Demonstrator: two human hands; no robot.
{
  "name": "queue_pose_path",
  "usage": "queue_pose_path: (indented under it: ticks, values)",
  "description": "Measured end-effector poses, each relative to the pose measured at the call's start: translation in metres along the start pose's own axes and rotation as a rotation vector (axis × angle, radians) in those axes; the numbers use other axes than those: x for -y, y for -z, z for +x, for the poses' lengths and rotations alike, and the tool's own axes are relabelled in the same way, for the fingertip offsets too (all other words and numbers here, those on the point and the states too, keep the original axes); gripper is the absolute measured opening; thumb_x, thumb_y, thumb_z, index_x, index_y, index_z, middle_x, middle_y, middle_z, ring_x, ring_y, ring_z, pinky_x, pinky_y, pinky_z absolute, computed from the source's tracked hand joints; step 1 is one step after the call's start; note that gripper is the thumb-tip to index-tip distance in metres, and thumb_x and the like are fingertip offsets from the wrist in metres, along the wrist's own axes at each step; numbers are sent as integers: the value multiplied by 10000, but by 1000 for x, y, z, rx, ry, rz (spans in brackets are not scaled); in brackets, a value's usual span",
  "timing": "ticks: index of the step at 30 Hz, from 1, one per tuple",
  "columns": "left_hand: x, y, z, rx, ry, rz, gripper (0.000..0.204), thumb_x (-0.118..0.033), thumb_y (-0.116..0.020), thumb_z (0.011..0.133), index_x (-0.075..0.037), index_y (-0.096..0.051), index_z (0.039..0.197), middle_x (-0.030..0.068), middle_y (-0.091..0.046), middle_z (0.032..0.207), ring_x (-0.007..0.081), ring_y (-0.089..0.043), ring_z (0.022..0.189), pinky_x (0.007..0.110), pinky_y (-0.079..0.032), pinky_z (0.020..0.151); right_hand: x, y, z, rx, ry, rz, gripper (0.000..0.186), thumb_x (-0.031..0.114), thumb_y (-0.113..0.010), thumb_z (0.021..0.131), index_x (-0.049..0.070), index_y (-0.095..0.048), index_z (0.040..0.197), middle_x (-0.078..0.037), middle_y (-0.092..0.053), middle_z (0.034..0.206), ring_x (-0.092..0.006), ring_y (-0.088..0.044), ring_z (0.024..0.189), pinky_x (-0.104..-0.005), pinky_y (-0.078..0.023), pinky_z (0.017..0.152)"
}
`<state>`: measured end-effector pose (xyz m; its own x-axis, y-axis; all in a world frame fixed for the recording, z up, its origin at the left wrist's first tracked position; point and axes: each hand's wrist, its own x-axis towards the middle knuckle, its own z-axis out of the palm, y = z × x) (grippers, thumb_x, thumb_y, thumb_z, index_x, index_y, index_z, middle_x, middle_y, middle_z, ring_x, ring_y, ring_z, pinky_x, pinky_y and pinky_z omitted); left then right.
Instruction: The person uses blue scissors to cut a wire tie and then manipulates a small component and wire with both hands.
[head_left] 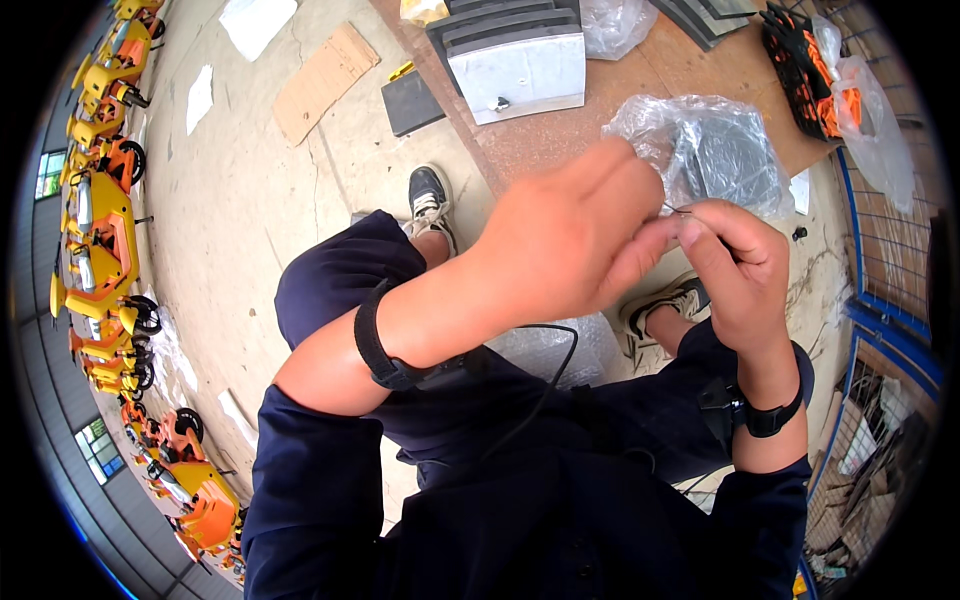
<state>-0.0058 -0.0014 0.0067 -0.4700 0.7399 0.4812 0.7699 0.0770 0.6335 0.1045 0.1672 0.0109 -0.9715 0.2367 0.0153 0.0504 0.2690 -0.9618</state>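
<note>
My left hand [585,225] is raised at centre right, fingers curled and thumb against the fingertips of my right hand; what it grips is hidden. My right hand [735,275] pinches a thin dark piece [679,210], too small to name, between thumb and forefinger. Just beyond both hands, a dark grey object [725,160] lies in crinkled clear plastic on a brown board surface [490,130]. A black cable [563,362] loops below my left forearm, over bubble wrap [590,345].
Metal plates or boxes [515,80] stand at the top. A black-and-orange basket [790,75] sits at upper right beside a blue wire cage [895,250]. Cardboard [325,80] and a dark slab [410,110] lie on the floor [230,170]. Yellow-orange scooters [105,240] line the left side.
</note>
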Motion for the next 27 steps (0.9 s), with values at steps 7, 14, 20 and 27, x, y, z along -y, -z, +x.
queue_pose_path:
  ticks: [7, 14, 20, 27]
  values:
    - [3, -6, -3, 91, -58, -15, 133, -159, -632, 852, -57, -547, 840, 90, -510, 745, 279, -555, 594, 343, -455, 494, 5, 0, 2, 177, 112, -40, 91, 67, -614, 866, -19, -641, 856, -64, -585, 704, -123, -508, 622, -261, -401, 574]
    - [8, -6, -3, 101, -59, -87, 112, -97, -579, 870, -41, -541, 781, 95, -513, 686, 291, -542, 573, 352, -443, 494, 3, -2, -2, 222, -43, 137, 145, 103, -571, 924, -26, -631, 893, -54, -623, 777, -111, -544, 684, -257, -439, 622]
    - [4, -8, -3, 2, 72, -308, 177, -78, -511, 929, -32, -538, 761, 71, -533, 636, 233, -547, 555, 303, -418, 501, 9, -3, -2, 243, -190, 450, 218, 165, -551, 955, -32, -637, 921, -53, -643, 833, -70, -483, 634, -229, -399, 589]
    - [-11, -8, -9, 62, 332, -690, 225, -83, -391, 1003, -22, -509, 822, -2, -534, 666, 60, -514, 609, 232, -417, 551, 1, -8, -2, 336, -131, 719, 283, 220, -522, 975, -32, -628, 900, -66, -622, 777, -48, -413, 573, -208, -346, 539]
